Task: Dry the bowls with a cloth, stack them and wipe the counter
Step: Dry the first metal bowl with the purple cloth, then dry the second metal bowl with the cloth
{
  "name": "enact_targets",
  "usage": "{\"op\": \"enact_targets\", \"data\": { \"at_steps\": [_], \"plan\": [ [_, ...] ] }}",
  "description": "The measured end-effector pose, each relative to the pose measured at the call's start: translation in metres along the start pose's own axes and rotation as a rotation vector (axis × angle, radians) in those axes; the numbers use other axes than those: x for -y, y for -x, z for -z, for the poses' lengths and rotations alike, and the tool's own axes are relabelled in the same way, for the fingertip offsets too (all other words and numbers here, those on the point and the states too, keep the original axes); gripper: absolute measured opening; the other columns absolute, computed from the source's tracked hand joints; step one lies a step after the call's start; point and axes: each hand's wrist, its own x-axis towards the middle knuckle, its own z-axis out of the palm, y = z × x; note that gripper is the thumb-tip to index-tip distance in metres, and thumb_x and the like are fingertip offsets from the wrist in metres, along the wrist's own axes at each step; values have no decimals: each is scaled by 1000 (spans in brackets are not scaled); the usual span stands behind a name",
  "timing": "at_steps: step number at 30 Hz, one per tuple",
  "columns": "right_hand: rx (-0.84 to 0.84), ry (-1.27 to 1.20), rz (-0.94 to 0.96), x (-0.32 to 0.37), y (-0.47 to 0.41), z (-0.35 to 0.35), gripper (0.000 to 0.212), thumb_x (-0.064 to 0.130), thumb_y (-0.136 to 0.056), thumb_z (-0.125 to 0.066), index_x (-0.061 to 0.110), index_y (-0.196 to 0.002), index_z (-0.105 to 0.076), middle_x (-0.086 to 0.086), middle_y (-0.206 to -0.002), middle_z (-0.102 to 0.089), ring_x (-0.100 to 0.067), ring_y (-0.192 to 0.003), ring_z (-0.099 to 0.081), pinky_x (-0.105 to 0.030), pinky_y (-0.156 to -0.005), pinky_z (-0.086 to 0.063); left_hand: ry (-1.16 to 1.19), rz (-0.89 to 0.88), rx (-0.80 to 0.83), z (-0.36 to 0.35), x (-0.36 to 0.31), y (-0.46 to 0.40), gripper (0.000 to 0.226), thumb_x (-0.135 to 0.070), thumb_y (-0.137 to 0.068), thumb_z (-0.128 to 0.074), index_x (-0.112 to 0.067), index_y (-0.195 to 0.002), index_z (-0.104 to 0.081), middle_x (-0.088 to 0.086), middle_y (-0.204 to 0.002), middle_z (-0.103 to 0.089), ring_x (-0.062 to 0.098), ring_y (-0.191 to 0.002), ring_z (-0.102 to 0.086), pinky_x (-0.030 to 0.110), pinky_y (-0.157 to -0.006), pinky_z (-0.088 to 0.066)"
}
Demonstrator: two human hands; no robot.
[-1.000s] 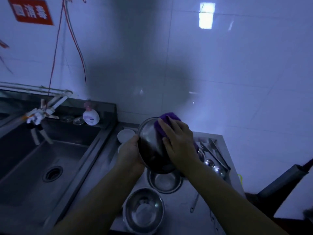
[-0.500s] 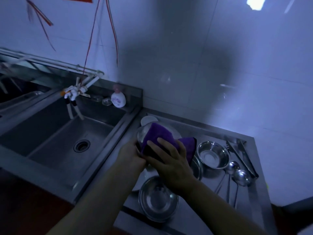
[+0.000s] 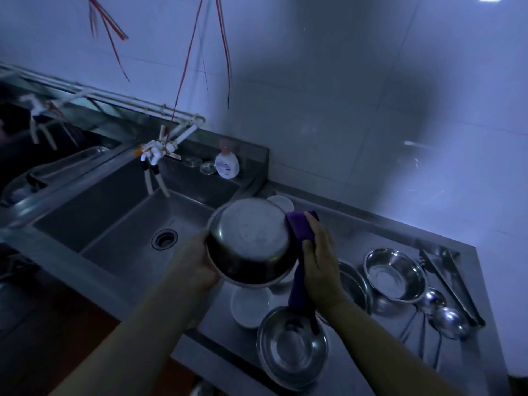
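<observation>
I hold a steel bowl (image 3: 251, 241) upside down above the counter, its flat base facing up. My left hand (image 3: 197, 264) grips its rim on the left side. My right hand (image 3: 320, 261) presses a purple cloth (image 3: 300, 232) against the bowl's right wall, and the cloth's tail hangs down below my wrist. Under the held bowl, a white bowl (image 3: 250, 307) and a steel bowl (image 3: 291, 347) sit on the steel counter (image 3: 380, 232). Two more steel bowls, one (image 3: 395, 275) fully seen and one (image 3: 353, 287) partly hidden by my arm, stand to the right.
Ladles (image 3: 448, 318) and tongs (image 3: 451, 278) lie at the counter's right end. A deep sink (image 3: 125, 224) with a drain (image 3: 164, 238) is on the left, with a tap (image 3: 154, 155) and a soap bottle (image 3: 226, 164) behind it. Another white bowl (image 3: 281, 201) sits by the back wall.
The bowl has been turned base-up and the cloth has slid from its top to its right side. The camera view has tilted down and to the left.
</observation>
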Motion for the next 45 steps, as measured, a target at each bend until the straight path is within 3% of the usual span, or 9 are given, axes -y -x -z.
{"op": "enact_targets", "data": {
  "at_steps": [3,6,14,17,21,25,28,33,45],
  "plan": [
    [-21,31,-118,-10,-12,-21,42,16,-93,-37,25,-134,-40,14,-119,-42,-9,-110,-44,-15,-93,-32,-87,-161,-38,16,-38,-37,24,-19,-95,-45,-5,-101,-63,13,-100,-64,27,-96,-60,45,-93,-48],
    [-96,92,-196,-20,-20,-50,40,5,-98,-41,17,-135,-43,10,-122,-42,-13,-112,-44,-19,-91,-33,-291,-273,-102,33,-72,-82,15,-20,-90,-55,-11,-84,-65,5,-82,-67,22,-80,-61,32,-69,-51],
    [-300,38,-619,-35,-43,-128,39,11,-101,-38,21,-139,-42,-15,-127,-52,-35,-105,-54,-38,-82,-45,-1437,-620,107,81,-107,-201,11,-15,-85,-61,-16,-95,-55,-3,-82,-57,20,-79,-58,21,-57,-39],
    [-368,-5,-683,-30,-44,-153,39,8,-100,-39,21,-137,-45,-7,-127,-52,-26,-109,-53,-41,-92,-46,-1563,-772,271,91,-105,-228,23,-11,-85,-57,-22,-105,-62,-6,-87,-60,1,-68,-50,3,-53,-30],
    [-433,-9,-724,-27,-36,-173,38,4,-98,-41,23,-130,-50,-3,-121,-55,-21,-107,-53,-38,-93,-45,-1731,-831,464,89,-106,-250,36,-10,-88,-53,-23,-119,-61,1,-105,-68,19,-90,-62,18,-67,-35],
    [-502,17,-739,-26,-24,-182,40,-1,-96,-43,29,-121,-51,0,-116,-56,-16,-104,-53,-29,-89,-41,-1846,-1046,618,87,-104,-258,23,-2,-71,-70,-20,-85,-70,-2,-85,-71,10,-72,-63,9,-50,-26],
    [-540,48,-751,-27,-15,-182,43,-3,-95,-43,32,-119,-52,5,-113,-58,-3,-97,-55,-14,-81,-39,-1954,-970,609,91,-95,-274,13,-1,-78,-59,-12,-76,-65,6,-80,-67,25,-71,-63,25,-53,-32],
    [-554,22,-791,-35,-3,-181,41,-1,-95,-43,29,-122,-54,2,-114,-61,-19,-104,-56,-34,-88,-44,-2121,-1039,692,91,-90,-279,35,8,-39,-76,-14,-54,-53,2,-47,-50,21,-37,-48,20,-39,-20],
    [-649,-4,-846,-45,8,-174,38,4,-95,-44,27,-123,-56,-1,-113,-62,-25,-101,-59,-45,-89,-47,-2155,-1067,691,101,-79,-283,40,12,-30,-75,-13,-48,-49,2,-44,-47,20,-34,-44,21,-48,-16]
  ]
}}
